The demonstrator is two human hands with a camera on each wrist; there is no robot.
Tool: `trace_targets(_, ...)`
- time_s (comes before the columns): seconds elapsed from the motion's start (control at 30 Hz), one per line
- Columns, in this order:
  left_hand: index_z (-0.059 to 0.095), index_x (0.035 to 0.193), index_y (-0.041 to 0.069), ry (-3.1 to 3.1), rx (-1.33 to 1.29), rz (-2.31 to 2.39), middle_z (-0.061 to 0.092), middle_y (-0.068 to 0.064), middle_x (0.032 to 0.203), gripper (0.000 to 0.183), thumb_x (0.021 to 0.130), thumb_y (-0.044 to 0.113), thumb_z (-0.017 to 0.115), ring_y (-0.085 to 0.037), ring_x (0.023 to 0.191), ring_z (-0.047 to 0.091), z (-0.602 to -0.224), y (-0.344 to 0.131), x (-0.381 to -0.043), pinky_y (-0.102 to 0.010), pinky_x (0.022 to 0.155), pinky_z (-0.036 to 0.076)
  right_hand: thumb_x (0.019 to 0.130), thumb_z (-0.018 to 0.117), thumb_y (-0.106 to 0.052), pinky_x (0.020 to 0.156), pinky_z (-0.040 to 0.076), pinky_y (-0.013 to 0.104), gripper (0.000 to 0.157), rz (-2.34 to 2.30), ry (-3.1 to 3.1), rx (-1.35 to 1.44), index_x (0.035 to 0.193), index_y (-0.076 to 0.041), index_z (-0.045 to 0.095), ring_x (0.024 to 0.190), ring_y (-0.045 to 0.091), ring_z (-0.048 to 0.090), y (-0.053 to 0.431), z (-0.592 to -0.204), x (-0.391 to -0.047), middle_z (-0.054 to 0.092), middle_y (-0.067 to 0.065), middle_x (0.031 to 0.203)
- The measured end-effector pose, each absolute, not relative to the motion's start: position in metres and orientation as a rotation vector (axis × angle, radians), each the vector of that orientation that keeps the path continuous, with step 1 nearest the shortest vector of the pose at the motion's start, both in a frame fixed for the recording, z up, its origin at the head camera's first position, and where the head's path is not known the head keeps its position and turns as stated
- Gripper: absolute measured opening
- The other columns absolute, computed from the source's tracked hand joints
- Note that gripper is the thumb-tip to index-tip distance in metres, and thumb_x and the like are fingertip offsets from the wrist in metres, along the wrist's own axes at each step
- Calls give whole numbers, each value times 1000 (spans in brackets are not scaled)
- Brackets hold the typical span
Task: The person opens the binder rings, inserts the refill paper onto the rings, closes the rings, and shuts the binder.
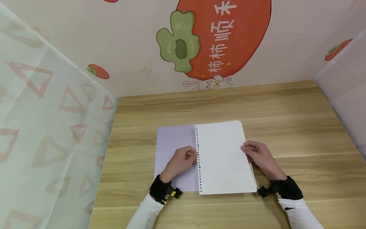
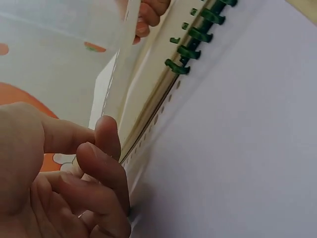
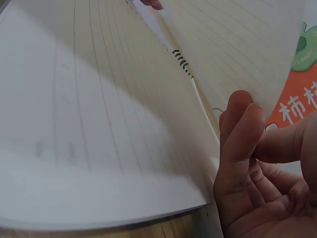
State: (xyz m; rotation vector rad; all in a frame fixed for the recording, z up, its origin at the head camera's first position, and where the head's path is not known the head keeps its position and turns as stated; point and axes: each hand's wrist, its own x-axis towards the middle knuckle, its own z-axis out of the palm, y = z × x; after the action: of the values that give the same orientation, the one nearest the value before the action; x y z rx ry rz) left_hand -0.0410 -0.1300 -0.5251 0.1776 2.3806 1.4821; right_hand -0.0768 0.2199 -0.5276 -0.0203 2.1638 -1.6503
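A white ruled loose-leaf sheet (image 1: 224, 156), punched with holes down its left side, is held over an open ring-bound notebook. My left hand (image 1: 180, 161) pinches the sheet's punched edge, above the notebook's pale purple inside cover (image 1: 175, 138). At the opposite edge my right hand (image 1: 263, 160) pinches the sheet between thumb and fingers. The right wrist view shows the sheet raised apart from the lined pages (image 3: 74, 99) under it. Green binder rings (image 2: 200, 34) show along the spine in the left wrist view; in the head view the sheet hides them.
The notebook lies on a wood-grain table (image 1: 137, 143). A patterned backdrop (image 1: 128, 47) with a big persimmon picture rises behind the table, and side sheets hang at left and right. Each wrist wears a black band with a small camera (image 1: 178, 192).
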Motion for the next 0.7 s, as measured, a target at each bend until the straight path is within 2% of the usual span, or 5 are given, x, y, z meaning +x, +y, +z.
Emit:
trace_targets(0.27, 67, 111, 19, 2705, 271, 1266, 64, 8, 85, 16, 105, 30, 57, -9, 68, 54, -524, -121, -49, -27, 65, 45, 103, 61, -35, 60, 53, 26, 49, -1667, 2163, -1, 125, 9, 61, 67, 11, 60, 228, -530, -81, 71, 0, 84)
trace_targets(0.37, 65, 119, 16, 2827, 369, 1155, 65, 5, 104, 22, 105, 30, 57, -13, 88, 57, -524, -119, -54, -31, 80, 48, 103, 61, -34, 60, 52, 26, 49, -1664, 2159, 3, 125, 10, 61, 66, 11, 59, 229, -530, -82, 69, -1, 81)
trace_targets(0.47, 62, 131, 12, 2895, 457, 1046, 60, 0, 132, 34, 104, 32, 58, -22, 117, 52, -524, -117, -57, -40, 100, 42, 103, 61, -34, 59, 51, 26, 51, -1646, 2166, 4, 126, 11, 61, 66, 11, 57, 229, -530, -84, 67, -1, 81)
trace_targets(0.6, 56, 147, 12, 2903, 535, 931, 46, -5, 157, 50, 104, 39, 56, -32, 136, 39, -525, -115, -58, -52, 108, 33, 103, 60, -35, 59, 49, 25, 51, -1625, 2181, 8, 127, 10, 61, 66, 11, 56, 231, -530, -86, 66, -1, 81)
trace_targets(0.7, 50, 154, 13, 2889, 581, 864, 36, -6, 165, 57, 105, 43, 52, -36, 143, 32, -526, -115, -60, -57, 111, 29, 103, 60, -35, 59, 48, 25, 51, -1616, 2190, 10, 126, 11, 61, 66, 10, 55, 231, -530, -87, 67, -2, 81)
